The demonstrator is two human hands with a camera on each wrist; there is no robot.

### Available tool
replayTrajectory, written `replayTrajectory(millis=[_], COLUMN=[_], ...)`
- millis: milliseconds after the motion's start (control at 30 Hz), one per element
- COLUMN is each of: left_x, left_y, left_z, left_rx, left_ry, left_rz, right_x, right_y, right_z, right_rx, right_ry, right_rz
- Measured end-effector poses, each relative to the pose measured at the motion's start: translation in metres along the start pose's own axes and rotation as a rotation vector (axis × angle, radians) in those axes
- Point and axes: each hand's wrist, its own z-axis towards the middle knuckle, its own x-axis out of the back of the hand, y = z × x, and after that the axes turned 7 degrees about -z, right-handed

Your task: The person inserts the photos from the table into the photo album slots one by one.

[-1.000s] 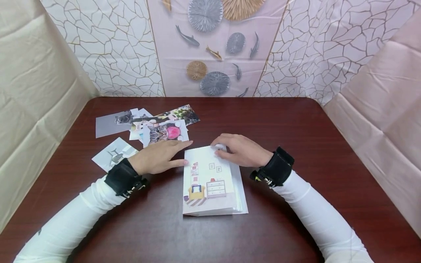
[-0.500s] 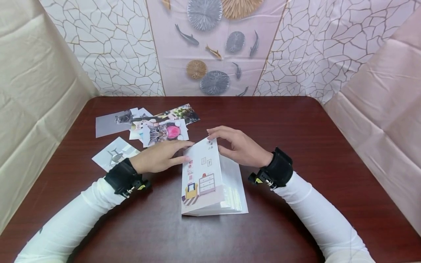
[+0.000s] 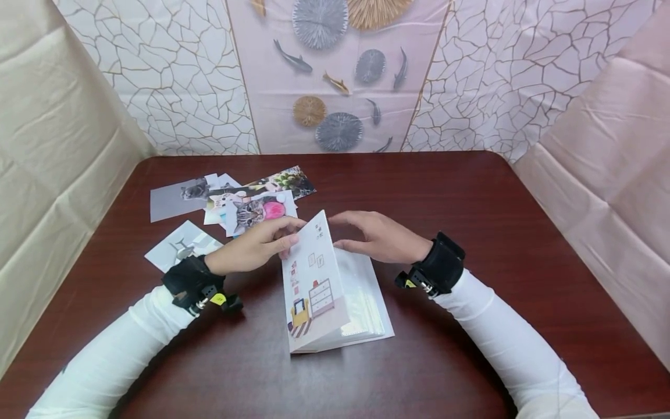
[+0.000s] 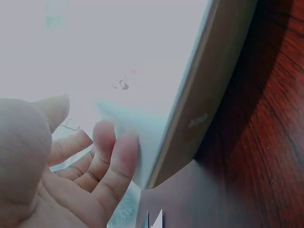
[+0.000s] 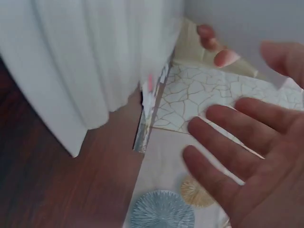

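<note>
A white photo album (image 3: 309,297) stands on the table with its front cover raised at an angle. Drawings of a yellow armchair and a chest of drawers decorate that cover. Clear sleeve pages (image 3: 361,305) show beneath it. My left hand (image 3: 253,244) is at the album's upper left edge, its thumb over the cover and its fingers loosely bent; in the left wrist view the fingertips (image 4: 124,149) lie near the spine. Beside the cover's free edge, over the pages, is my right hand (image 3: 384,235), with straight, spread fingers in the right wrist view.
Several overlapping cat photos (image 3: 256,212) lie at the back left of the dark wooden table (image 3: 445,192). A separate picture (image 3: 180,247) lies nearer, partly behind the left wrist. Patterned cloth (image 3: 335,75) hangs behind the table.
The front cover has swung up and leftward, showing more of the sleeve pages. My right hand has come away from the cover's top corner. The left fingers have bent more at the upper left edge.
</note>
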Motion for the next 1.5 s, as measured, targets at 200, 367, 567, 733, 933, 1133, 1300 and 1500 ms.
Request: replayTrajectory(millis=[200, 367, 567, 733, 933, 1133, 1300, 1500], left_x=[0.002, 0.006, 0.017, 0.032, 0.054, 0.074, 0.082, 0.085], left_y=[0.001, 0.0, 0.004, 0.011, 0.019, 0.022, 0.023, 0.026], left_z=[-0.003, -0.006, -0.008, -0.012, -0.019, -0.029, -0.032, -0.037], left_rx=[0.01, -0.028, -0.048, -0.005, -0.035, 0.0, 0.03, 0.07], left_ry=[0.048, 0.042, 0.052, 0.067, 0.097, 0.068, 0.026, -0.032], left_rz=[-0.048, -0.135, -0.092, 0.013, 0.156, 0.198, 0.255, 0.303], right_x=[-0.006, -0.008, -0.01, -0.011, -0.007, -0.006, -0.005, -0.005], right_y=[0.006, 0.011, 0.012, 0.012, 0.013, 0.015, 0.016, 0.016], right_z=[0.001, -0.002, -0.001, 0.0, -0.001, -0.001, -0.001, 0.0], right_rx=[-0.052, -0.078, -0.072, -0.059, -0.068, -0.082, -0.083, -0.074], right_ry=[-0.197, -0.237, -0.219, -0.219, -0.218, -0.222, -0.218, -0.214], right_rz=[-0.105, -0.122, -0.128, -0.123, -0.124, -0.106, -0.11, -0.115])
